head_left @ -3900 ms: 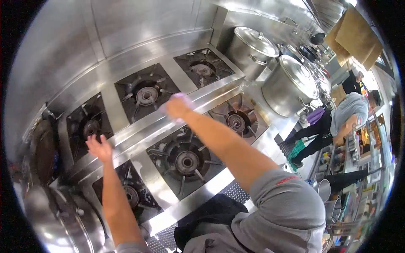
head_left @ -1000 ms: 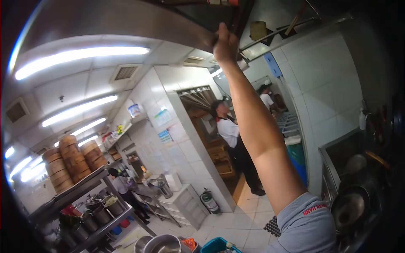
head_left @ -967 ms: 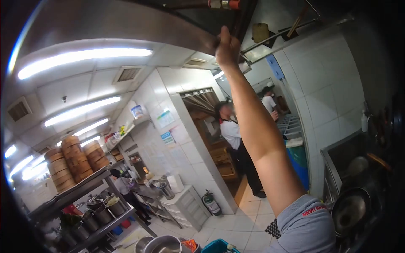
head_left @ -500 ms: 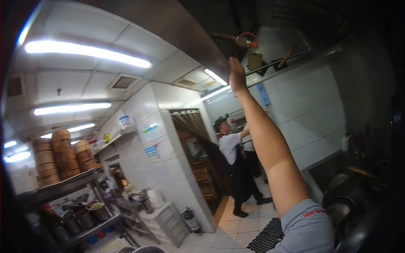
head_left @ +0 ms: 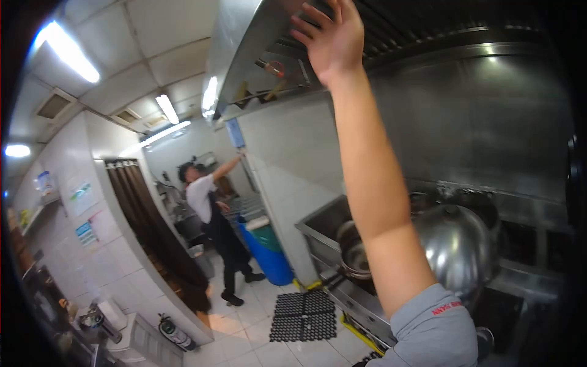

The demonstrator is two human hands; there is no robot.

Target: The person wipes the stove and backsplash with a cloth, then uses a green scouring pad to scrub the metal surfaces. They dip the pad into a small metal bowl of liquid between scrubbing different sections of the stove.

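Observation:
My right hand (head_left: 335, 40) is raised high at the top of the view, fingers spread and curving to the left, with nothing visible in it. It overlaps the metal range hood (head_left: 244, 46) in this view, close to the hood's underside. My bare forearm runs down to a grey sleeve (head_left: 431, 330) with red lettering. Behind the arm a large domed steel lid (head_left: 455, 251) sits on the cooking range. A metal pot (head_left: 353, 254) stands to its left, partly behind the forearm. My left hand is out of view.
A co-worker (head_left: 211, 208) in a dark apron stands beyond the range, one arm stretched to the wall. Near them is a blue barrel (head_left: 272, 263). A black rubber mat (head_left: 303, 315) lies on the tiled floor; a fire extinguisher (head_left: 175, 333) and brown curtain (head_left: 156, 238) are at left.
The view has swung right, bringing the range and domed lid into sight. My right hand now shows its fingers spread apart. The co-worker has moved left in the view.

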